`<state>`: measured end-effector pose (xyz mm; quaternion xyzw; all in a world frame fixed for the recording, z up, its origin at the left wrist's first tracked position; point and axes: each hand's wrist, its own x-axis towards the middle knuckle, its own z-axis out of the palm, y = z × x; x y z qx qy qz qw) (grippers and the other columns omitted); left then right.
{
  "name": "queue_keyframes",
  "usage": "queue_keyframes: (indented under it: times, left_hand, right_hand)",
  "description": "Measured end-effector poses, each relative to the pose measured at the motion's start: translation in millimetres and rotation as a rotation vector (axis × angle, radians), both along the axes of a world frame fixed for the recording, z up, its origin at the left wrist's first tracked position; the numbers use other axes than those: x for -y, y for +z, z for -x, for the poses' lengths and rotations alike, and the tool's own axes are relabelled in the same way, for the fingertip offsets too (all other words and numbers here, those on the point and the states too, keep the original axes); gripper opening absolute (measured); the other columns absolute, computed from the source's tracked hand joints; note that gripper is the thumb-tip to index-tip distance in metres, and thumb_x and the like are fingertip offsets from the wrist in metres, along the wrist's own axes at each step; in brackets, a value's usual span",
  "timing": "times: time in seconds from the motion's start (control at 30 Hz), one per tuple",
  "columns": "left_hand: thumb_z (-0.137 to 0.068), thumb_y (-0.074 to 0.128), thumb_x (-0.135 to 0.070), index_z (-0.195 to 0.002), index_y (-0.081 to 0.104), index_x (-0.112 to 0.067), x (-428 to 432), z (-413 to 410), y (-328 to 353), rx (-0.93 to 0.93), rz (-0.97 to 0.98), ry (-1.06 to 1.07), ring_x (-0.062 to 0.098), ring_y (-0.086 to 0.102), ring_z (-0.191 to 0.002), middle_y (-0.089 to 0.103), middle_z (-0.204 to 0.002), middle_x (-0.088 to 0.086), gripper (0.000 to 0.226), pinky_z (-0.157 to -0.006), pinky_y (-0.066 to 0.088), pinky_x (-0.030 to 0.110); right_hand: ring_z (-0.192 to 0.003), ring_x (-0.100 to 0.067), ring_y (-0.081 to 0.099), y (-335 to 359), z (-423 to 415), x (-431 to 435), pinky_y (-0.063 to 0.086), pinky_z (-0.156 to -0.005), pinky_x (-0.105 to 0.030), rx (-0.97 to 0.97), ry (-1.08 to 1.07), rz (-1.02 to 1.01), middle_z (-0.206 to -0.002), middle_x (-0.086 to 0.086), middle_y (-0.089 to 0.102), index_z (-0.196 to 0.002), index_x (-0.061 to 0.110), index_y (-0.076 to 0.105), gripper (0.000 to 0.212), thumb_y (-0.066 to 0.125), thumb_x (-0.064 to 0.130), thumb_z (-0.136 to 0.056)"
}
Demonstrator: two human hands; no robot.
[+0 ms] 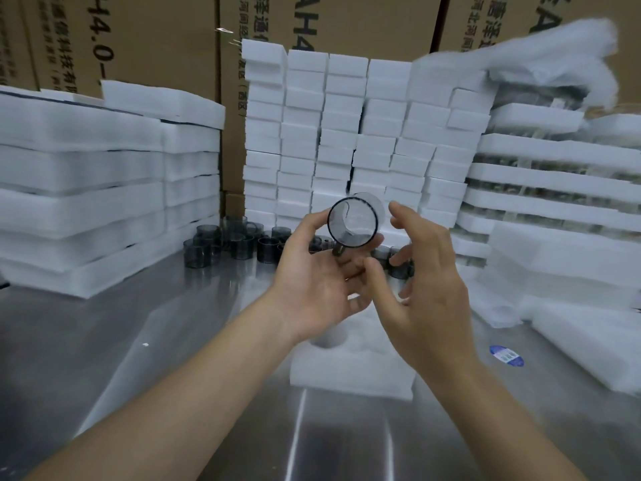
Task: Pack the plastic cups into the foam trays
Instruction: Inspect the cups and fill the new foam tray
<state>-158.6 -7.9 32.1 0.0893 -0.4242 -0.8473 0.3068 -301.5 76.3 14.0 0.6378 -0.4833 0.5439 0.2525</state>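
Observation:
A clear smoky plastic cup (pixel 352 220) with a small handle is held up in front of me, its mouth facing the camera. My left hand (pixel 319 282) grips it from below and the left, thumb on the rim. My right hand (pixel 430 279) hovers just right of the cup with fingers loosely spread, not touching it that I can see. Below both hands a white foam tray (pixel 350 369) with round pockets lies on the steel table, partly hidden. Several more dark cups (pixel 236 241) stand grouped farther back on the table.
Stacks of white foam trays (pixel 86 189) rise on the left, a wall of foam blocks (pixel 347 140) in the middle, and filled tray stacks (pixel 555 189) on the right. Cardboard boxes (pixel 145 39) stand behind. A blue sticker (pixel 505 355) lies on the steel table (pixel 173 376).

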Motion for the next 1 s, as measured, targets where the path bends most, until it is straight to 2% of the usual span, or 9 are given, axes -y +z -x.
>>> queue_keyframes:
  times: [0.1, 0.23, 0.37, 0.5, 0.6, 0.67, 0.77, 0.9, 1.0]
  left_hand:
    - [-0.077, 0.076, -0.061, -0.115, 0.077, -0.005, 0, 0, 0, 0.0, 0.063, -0.035, 0.015, 0.061, -0.08, 0.065, -0.084, -0.003, 0.068, -0.087, 0.047, 0.033]
    - [-0.075, 0.08, -0.062, -0.136, 0.07, -0.005, -4, 6, 1, 0.06, 0.13, 0.067, 0.016, 0.06, -0.084, 0.063, -0.094, 0.0, 0.084, -0.097, 0.042, 0.038]
    - [-0.081, 0.078, -0.061, -0.1, 0.08, -0.027, -9, 12, -1, 0.133, 0.287, 0.185, 0.013, 0.066, -0.088, 0.069, -0.101, -0.003, 0.039, -0.091, 0.049, 0.032]
    - [-0.088, 0.062, -0.068, -0.114, 0.08, -0.022, -9, 11, 4, 0.121, 0.342, 0.312, 0.016, 0.069, -0.089, 0.073, -0.105, 0.005, 0.056, -0.065, 0.055, 0.026]
    - [-0.089, 0.058, -0.068, -0.112, 0.081, -0.031, -6, 7, 4, 0.132, 0.368, 0.385, 0.01, 0.071, -0.095, 0.078, -0.107, -0.002, 0.049, -0.073, 0.052, 0.03]
    - [-0.097, 0.056, -0.068, -0.117, 0.08, -0.034, -6, 7, 2, 0.166, 0.464, 0.388, 0.007, 0.07, -0.107, 0.079, -0.12, -0.006, 0.046, -0.087, 0.046, 0.037]
    - [-0.098, 0.051, -0.074, -0.128, 0.077, -0.024, -10, 9, 1, 0.199, 0.484, 0.406, 0.01, 0.068, -0.108, 0.077, -0.129, -0.001, 0.064, -0.095, 0.045, 0.039]
    - [-0.097, 0.059, -0.072, -0.117, 0.082, -0.023, -12, 13, -4, 0.183, 0.49, 0.519, 0.011, 0.072, -0.102, 0.08, -0.119, -0.001, 0.057, -0.085, 0.051, 0.031]
    - [-0.096, 0.064, -0.069, -0.11, 0.082, -0.025, -15, 15, -6, 0.166, 0.501, 0.538, 0.012, 0.074, -0.1, 0.08, -0.113, 0.001, 0.05, -0.076, 0.054, 0.023]
  right_hand:
    - [-0.096, -0.003, 0.06, 2, -6, -2, 0.056, -0.061, -0.026, 0.02, 0.005, -0.001, -0.137, 0.021, 0.047, -0.154, 0.035, 0.041, 0.065, 0.067, 0.037, -0.094]
    - [-0.096, 0.0, 0.06, 5, -7, -3, 0.058, -0.062, -0.032, 0.066, -0.026, -0.015, -0.133, 0.02, 0.048, -0.153, 0.043, 0.039, 0.069, 0.068, 0.045, -0.09]
    - [-0.093, -0.005, 0.066, 5, -4, -4, 0.058, -0.069, -0.035, 0.159, -0.028, -0.069, -0.127, 0.018, 0.055, -0.144, 0.046, 0.046, 0.071, 0.083, 0.037, -0.084]
    - [-0.064, -0.011, 0.072, 18, -5, -8, 0.054, -0.058, -0.023, 0.723, 0.378, -0.168, -0.104, 0.009, 0.075, -0.127, 0.034, 0.058, 0.05, 0.087, 0.024, -0.087]
    - [-0.056, -0.015, 0.065, 28, -1, -13, 0.048, -0.055, -0.025, 1.038, 0.653, -0.411, -0.108, -0.001, 0.081, -0.123, 0.022, 0.066, 0.049, 0.079, 0.055, -0.088]
    - [-0.056, -0.014, 0.063, 29, -1, -15, 0.049, -0.055, -0.024, 1.037, 0.726, -0.569, -0.115, -0.01, 0.08, -0.121, 0.021, 0.074, 0.06, 0.068, 0.07, -0.087]
    - [-0.058, -0.015, 0.067, 28, -6, -15, 0.05, -0.052, -0.022, 1.036, 0.677, -0.654, -0.107, -0.012, 0.081, -0.118, 0.021, 0.076, 0.062, 0.055, 0.073, -0.093]
    - [-0.084, -0.022, 0.078, 23, -8, -15, 0.051, -0.057, -0.026, 1.039, 0.671, -0.632, -0.11, -0.009, 0.081, -0.122, 0.023, 0.074, 0.056, 0.063, 0.068, -0.092]
    - [-0.083, -0.023, 0.077, 22, -8, -14, 0.05, -0.064, -0.031, 1.033, 0.644, -0.594, -0.113, -0.011, 0.079, -0.125, 0.019, 0.07, 0.051, 0.07, 0.055, -0.088]
